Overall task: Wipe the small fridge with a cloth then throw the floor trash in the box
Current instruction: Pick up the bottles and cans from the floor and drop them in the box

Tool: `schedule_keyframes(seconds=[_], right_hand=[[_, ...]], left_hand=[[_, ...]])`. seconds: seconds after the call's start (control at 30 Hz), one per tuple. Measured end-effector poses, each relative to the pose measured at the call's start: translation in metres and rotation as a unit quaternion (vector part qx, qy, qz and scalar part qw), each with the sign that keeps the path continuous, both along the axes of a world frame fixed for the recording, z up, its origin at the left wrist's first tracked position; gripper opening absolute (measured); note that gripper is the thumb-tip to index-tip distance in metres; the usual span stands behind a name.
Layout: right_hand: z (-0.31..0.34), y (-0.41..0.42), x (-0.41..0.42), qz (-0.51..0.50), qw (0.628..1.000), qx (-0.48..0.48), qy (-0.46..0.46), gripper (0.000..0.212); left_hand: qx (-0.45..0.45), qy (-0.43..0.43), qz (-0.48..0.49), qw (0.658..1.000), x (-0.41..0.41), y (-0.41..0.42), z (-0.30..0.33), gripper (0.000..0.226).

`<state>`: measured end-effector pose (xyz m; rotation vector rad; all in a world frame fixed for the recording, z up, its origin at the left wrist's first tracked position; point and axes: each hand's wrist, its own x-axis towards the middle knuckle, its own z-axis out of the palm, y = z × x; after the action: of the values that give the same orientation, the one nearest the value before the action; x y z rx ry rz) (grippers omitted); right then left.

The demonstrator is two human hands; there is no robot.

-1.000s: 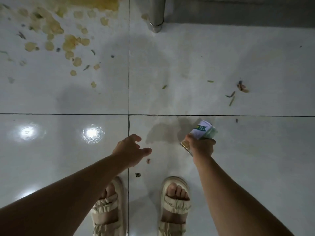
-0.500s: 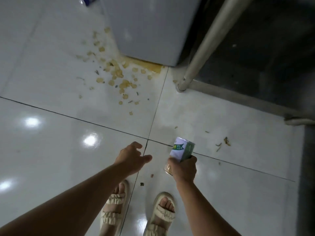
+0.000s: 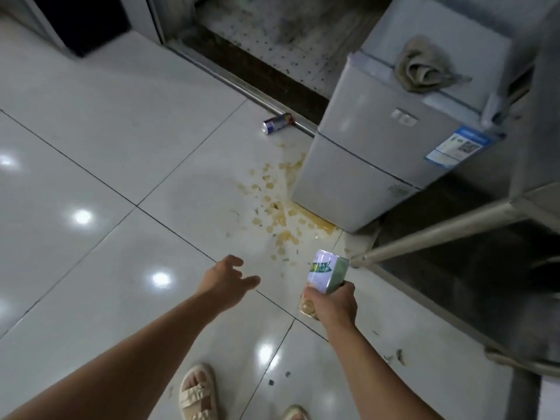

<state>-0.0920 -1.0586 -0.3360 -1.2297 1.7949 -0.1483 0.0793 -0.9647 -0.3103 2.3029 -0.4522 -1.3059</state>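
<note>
My right hand (image 3: pixel 333 303) grips a white and green can (image 3: pixel 325 275) by its lower end, held over the tiled floor. My left hand (image 3: pixel 225 278) hovers beside it with relaxed fingers, holding nothing. The small grey fridge (image 3: pixel 391 140) stands at the upper right, and a crumpled grey cloth (image 3: pixel 424 68) lies on its top. A blue drink can (image 3: pixel 277 123) lies on its side on the floor by the door track, left of the fridge. No box is in view.
Yellowish spill stains and flakes (image 3: pixel 278 213) spread over the floor in front of the fridge. A slanting metal leg (image 3: pixel 439 237) crosses at the right. Small bits of debris (image 3: pixel 397 356) lie at the lower right. My sandalled feet (image 3: pixel 198 392) show at the bottom.
The view has lifted from the floor at my feet to take in the fridge, cloth and blue can. My right hand keeps holding the can; my left hand stays relaxed.
</note>
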Motion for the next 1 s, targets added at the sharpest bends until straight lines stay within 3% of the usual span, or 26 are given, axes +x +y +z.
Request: schedule_keyframes(seconds=[0.47,0.77,1.0], right_hand=[[0.091,-0.025,0.19,0.091,0.994,-0.059,0.0,0.052],[0.121,-0.134,0.274,0.067,0.995,-0.055,-0.041,0.058],[0.138,-0.213,0.315,0.066,0.996,-0.059,-0.024,0.054]], left_hand=[[-0.026,0.001,0.066,0.997,0.182,0.003,0.084,0.052],[-0.033,-0.016,0.045,0.998,0.255,-0.111,0.116,0.053],[-0.034,0.008,0.03,0.999,0.303,-0.199,0.13,0.054]])
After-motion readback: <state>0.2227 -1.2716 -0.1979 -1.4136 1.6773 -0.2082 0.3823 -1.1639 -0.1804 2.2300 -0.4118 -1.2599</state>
